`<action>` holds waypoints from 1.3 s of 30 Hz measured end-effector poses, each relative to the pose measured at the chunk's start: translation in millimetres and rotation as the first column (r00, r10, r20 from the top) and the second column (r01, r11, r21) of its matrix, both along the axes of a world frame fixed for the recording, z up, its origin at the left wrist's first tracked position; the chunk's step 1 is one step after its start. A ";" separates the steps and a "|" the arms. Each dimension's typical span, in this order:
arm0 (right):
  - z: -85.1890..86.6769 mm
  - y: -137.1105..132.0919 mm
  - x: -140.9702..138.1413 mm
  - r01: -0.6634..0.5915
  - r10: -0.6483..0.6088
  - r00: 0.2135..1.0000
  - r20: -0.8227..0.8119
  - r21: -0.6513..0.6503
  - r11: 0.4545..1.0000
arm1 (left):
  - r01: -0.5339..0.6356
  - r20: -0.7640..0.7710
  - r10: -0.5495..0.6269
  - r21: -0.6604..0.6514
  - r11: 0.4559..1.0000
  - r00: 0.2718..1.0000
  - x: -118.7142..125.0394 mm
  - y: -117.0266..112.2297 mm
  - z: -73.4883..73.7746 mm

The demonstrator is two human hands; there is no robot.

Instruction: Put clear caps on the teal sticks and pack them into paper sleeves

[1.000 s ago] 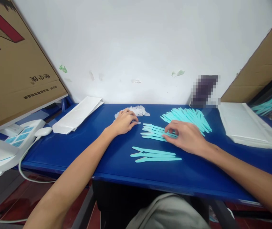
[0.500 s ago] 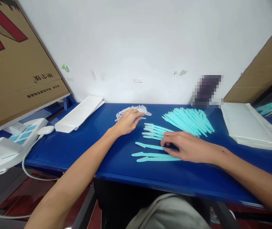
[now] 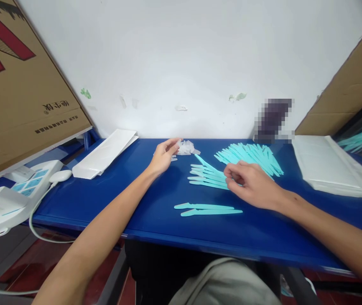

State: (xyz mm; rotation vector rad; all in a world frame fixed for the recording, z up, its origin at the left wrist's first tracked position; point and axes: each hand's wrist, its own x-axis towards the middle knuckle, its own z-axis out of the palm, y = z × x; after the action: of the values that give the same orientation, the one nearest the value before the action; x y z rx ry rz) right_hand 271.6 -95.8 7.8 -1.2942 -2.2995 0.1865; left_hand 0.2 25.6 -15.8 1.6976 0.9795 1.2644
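Turquoise flat plastic sticks point(image 3: 208, 209), two in number, lie side by side on the blue tabletop point(image 3: 111, 199) at lower centre of the frame, untouched. Just above them, the right hand point(image 3: 252, 184) pinches one turquoise stick point(image 3: 207, 164) between thumb and fingertips; that stick angles up toward the upper left over a small row of matching sticks point(image 3: 204, 178). Left of centre, the left hand point(image 3: 163, 154) has its thumb and fingers closed lightly on a small clear plastic piece point(image 3: 177, 145) at the edge of a heap of clear plastic pieces point(image 3: 187, 148). A large fanned pile of turquoise sticks point(image 3: 254, 153) lies further back, right of centre. White flat packets point(image 3: 104, 154) occupy the upper left of the tabletop.
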 end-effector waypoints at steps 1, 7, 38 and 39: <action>-1.2 1.0 -0.1 0.003 -0.004 1.000 -0.015 -0.006 1.000 | 0.008 0.046 -0.006 -0.039 0.999 0.999 0.0 0.0 0.3; -5.6 6.0 0.4 0.008 -0.012 0.998 -0.057 -0.062 0.998 | 0.048 0.187 -0.023 -0.128 0.991 0.982 4.5 -6.0 2.9; -10.4 8.9 -0.1 0.054 -0.038 0.983 0.180 -0.084 0.995 | 0.158 -0.601 0.030 0.257 0.953 0.799 -0.4 -16.6 4.9; -10.6 9.2 0.1 0.064 -0.045 0.977 0.210 -0.084 0.994 | 0.147 -0.689 0.124 0.321 0.936 0.714 -4.0 -14.5 3.4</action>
State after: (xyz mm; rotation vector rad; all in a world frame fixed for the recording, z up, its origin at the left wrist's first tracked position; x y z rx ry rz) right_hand 271.7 -86.6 -2.8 -1.4833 -2.4502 0.1445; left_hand -3.7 11.1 -12.5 2.5773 1.2037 0.7889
